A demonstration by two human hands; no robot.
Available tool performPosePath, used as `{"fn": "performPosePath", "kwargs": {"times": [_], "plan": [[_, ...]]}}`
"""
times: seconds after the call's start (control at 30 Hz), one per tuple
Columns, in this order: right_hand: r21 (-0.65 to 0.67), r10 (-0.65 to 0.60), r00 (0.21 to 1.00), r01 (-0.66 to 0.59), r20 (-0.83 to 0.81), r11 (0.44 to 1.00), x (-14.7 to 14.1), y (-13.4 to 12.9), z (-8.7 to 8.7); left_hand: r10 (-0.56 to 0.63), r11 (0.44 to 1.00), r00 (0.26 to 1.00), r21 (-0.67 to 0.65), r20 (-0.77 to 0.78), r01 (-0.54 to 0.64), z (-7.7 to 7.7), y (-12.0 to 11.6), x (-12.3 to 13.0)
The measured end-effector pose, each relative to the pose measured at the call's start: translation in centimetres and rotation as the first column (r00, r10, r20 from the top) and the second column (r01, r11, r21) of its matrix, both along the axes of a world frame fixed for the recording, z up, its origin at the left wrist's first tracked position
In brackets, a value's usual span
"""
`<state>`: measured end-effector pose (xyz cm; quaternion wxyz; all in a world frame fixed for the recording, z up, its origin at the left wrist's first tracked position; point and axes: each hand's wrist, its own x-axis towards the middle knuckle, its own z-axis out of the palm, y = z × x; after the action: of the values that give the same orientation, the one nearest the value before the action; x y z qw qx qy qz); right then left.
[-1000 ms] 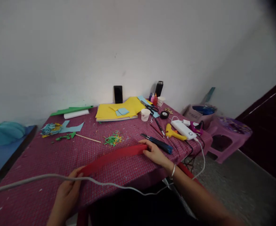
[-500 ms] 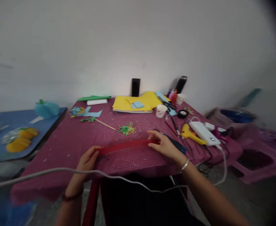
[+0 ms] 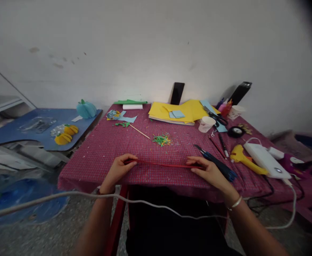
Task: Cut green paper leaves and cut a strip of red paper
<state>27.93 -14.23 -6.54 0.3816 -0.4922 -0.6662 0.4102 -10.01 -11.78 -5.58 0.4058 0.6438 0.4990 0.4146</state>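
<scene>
A thin red strip (image 3: 161,164), seen nearly edge-on, stretches between my two hands over the near side of the table. My left hand (image 3: 120,170) pinches one end between thumb and fingers. At the other end, my right hand (image 3: 208,172) is closed on the strip the same way. A blue-handled cutter (image 3: 217,164) lies just behind and beside my right hand. Beyond the strip sits a small heap of green and yellow paper shreds (image 3: 161,139). A wooden stick with green paper (image 3: 139,131) rests to the left of the heap.
Yellow paper sheets (image 3: 190,110) lie at the back, before a leaning phone (image 3: 177,93). On the right are scissors (image 3: 215,116), a paper cup (image 3: 206,123), black tape (image 3: 236,131), a yellow tool (image 3: 248,160) and a white power bank (image 3: 266,158). A white cable (image 3: 134,201) crosses in front.
The red strip has turned from showing its flat face to nearly edge-on, with both hands still gripping its ends. The camera view has swung left, so the table appears farther right.
</scene>
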Motion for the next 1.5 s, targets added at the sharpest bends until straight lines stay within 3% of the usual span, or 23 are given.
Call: {"fn": "performPosePath", "kwargs": {"times": [0.17,0.3,0.5,0.6,0.93,1.33,1.5], "plan": [[0.058,0.017,1.000,-0.017,-0.007,0.998,-1.9,0.4,0.2,-0.102,0.995,0.993,0.016,-0.062,0.103,0.3,0.1,0.4],[0.089,-0.101,0.995,0.098,0.024,0.991,-2.8,0.8,0.5,-0.018,0.999,0.993,0.045,-0.114,0.023,0.0,0.3,0.0],[0.130,-0.199,0.979,0.193,0.032,0.972,-3.0,1.4,1.1,0.128,0.990,0.979,0.080,-0.157,-0.116,-1.7,1.3,-1.6],[0.154,-0.204,0.979,0.199,0.023,0.968,-2.9,1.4,1.1,0.137,0.990,0.983,0.049,-0.121,-0.132,-2.2,1.5,-1.9],[0.155,-0.199,0.980,0.193,0.022,0.969,-2.3,1.1,1.1,0.168,0.985,0.985,-0.038,-0.043,-0.170,-1.0,0.9,-1.1],[0.172,-0.187,0.982,0.182,0.013,0.968,-2.0,1.1,0.8,0.248,0.968,0.969,-0.027,-0.013,-0.249,-0.2,0.3,-0.4],[0.157,-0.168,0.986,0.165,0.006,0.974,-1.9,0.9,1.0,0.224,0.975,0.969,0.032,-0.108,-0.222,0.3,0.2,-0.2]]}}
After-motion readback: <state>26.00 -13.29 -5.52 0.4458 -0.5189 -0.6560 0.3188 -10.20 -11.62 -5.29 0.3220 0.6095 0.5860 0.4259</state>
